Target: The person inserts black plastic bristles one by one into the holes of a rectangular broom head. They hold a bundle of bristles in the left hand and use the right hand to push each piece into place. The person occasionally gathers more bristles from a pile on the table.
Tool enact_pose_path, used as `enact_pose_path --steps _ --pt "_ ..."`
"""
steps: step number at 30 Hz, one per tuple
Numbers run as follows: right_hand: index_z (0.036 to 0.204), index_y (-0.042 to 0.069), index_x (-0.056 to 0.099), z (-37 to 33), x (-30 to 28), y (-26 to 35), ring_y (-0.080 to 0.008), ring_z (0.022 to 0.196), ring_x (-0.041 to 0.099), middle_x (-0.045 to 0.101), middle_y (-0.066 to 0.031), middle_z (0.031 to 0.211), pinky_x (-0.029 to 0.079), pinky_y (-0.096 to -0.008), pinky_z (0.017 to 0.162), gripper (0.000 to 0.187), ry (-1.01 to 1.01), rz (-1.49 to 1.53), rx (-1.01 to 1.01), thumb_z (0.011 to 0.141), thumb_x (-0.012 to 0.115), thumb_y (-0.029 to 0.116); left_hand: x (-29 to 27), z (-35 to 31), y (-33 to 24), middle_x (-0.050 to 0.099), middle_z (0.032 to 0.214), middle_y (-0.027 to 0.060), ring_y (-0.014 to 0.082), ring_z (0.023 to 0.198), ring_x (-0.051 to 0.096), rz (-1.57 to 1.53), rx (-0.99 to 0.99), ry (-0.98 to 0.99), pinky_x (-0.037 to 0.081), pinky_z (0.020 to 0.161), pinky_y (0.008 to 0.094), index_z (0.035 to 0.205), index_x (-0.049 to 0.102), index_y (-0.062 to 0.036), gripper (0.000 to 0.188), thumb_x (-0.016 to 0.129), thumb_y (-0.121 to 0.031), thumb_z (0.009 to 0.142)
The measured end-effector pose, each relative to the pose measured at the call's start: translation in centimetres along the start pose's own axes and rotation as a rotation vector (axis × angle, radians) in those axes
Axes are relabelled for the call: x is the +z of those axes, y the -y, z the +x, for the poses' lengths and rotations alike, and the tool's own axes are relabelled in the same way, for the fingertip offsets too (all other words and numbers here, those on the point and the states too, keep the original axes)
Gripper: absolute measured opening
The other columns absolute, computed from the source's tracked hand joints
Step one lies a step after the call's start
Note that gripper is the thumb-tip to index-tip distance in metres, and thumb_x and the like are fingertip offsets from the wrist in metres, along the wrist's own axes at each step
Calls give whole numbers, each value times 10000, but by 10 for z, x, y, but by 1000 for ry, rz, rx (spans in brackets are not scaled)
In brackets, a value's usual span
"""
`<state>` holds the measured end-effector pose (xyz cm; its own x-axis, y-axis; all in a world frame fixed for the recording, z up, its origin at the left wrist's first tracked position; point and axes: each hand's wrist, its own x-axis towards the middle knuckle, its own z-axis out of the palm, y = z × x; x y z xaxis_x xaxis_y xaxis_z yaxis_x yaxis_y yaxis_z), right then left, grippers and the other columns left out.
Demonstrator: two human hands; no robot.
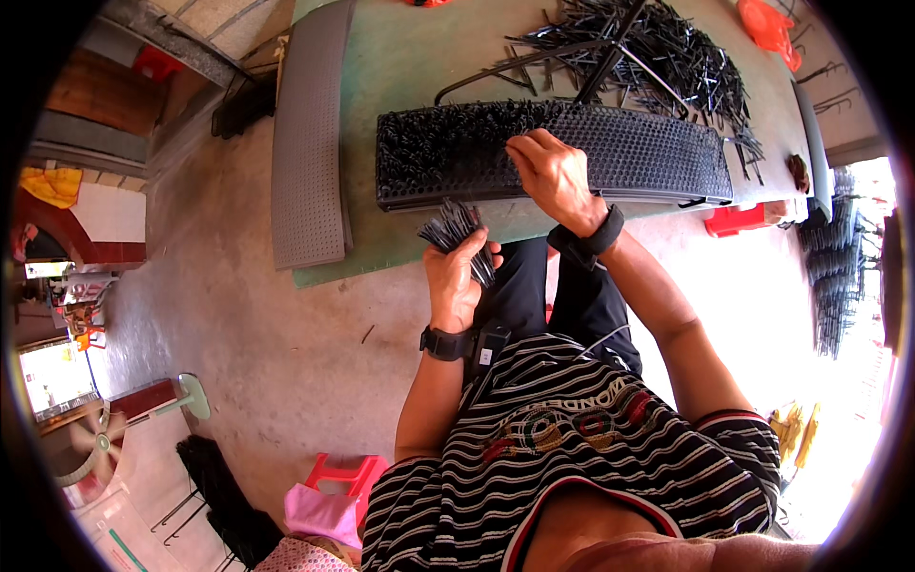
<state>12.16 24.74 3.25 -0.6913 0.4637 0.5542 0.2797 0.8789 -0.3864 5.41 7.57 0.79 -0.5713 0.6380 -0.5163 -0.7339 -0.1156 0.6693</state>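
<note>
A pale, smooth concrete floor (210,315) runs through the room, with a fan (98,443) off to the left and a red stool (334,472) beside the person's left side. The green-topped table (419,48) stands in front of the person. Along its left edge lies a long grey perforated panel (310,143), pointing away from the person. The black honeycomb tray (658,153) rests on the table's near edge, its long axis running left to right along that edge; dark pieces crowd its left part, while open holes show toward the right. Behind it, toward the table's far right corner, spreads a loose pile of thin black pieces (691,52). A black rod stand (606,63) rises between tray and pile, its bars crossing in front of some of the pieces. An orange-red bag (767,33) sits near that same corner. The right hand (555,172) is over the tray's middle, fingertips drawn together; whether anything is between them cannot be told. The left hand (456,284), just off the table's near edge, curls around a bundle of thin black pieces (450,227), which slants up and left toward the tray's near left corner.
</note>
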Motion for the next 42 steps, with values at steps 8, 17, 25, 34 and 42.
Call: enact_pose_path --steps 8,17,25,34,42 --pt "876 -33 637 -16 -11 21 -88 544 584 643 -59 667 461 -227 489 160 396 784 638 823 646 118 8 -3 4 658 879 107 219 673 646 36 -79 115 550 555 328 989 611 -7 182 634 -3 809" --pt "1021 13 500 -3 3 13 -139 639 663 637 -106 710 502 -237 533 187 -237 547 276 856 588 21 -5 4 7 636 876 117 233 708 647 -28 -8 52 563 593 359 1029 589 23 219 585 47 811" --pt "887 34 572 -6 14 3 -259 653 634 617 -96 761 496 -316 523 102 -133 296 92 805 631 51 -8 5 4 610 816 89 224 667 637 -51 -20 21 561 567 353 959 610 18 152 606 39 808" --pt "916 10 643 -16 -11 28 -208 636 609 628 -98 748 480 -314 551 270 266 312 267 772 707 229 -2 -1 1 641 816 108 215 637 644 -37 -19 17 553 532 330 923 615 11 144 648 31 784" --pt "924 -6 686 -24 -6 19 -55 652 533 654 -23 738 417 -224 562 251 746 905 620 800 696 212 2 -6 2 652 843 107 217 688 655 2 -77 109 562 583 333 979 629 -15 183 651 8 799"
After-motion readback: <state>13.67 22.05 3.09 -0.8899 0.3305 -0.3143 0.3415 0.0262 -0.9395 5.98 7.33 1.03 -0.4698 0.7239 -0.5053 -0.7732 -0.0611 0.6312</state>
